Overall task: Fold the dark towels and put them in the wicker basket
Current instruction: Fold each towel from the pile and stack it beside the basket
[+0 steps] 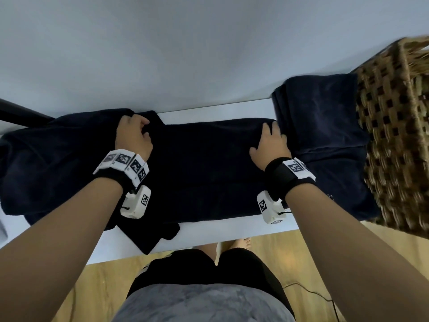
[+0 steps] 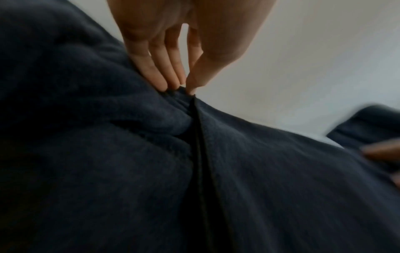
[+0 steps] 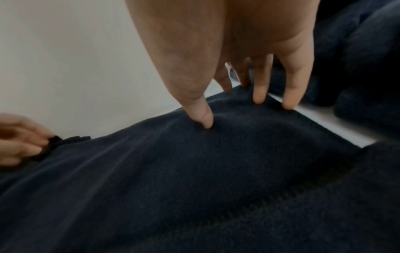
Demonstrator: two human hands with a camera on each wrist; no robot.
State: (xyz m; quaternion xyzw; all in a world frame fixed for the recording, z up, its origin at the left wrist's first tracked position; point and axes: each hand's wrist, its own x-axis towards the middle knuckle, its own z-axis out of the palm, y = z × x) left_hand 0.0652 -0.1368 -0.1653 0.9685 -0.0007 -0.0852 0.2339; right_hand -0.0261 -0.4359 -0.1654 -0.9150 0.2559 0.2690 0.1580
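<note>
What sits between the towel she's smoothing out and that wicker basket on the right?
A folded dark towel lies on the white table between the spread towel under both hands and the wicker basket. It lies low against the basket's side, so lifting over it seems easy. Nothing else visible blocks the way.

Towel (image 1: pixel 204 173) spread on table (image 1: pixel 209 233) under both hands, crumpled towels (image 1: pixel 51 163) beside left hand (image 1: pixel 133 135), another towel (image 1: pixel 325 140) then wicker basket (image 1: pixel 394 140) beyond right hand (image 1: pixel 270 145)
</note>
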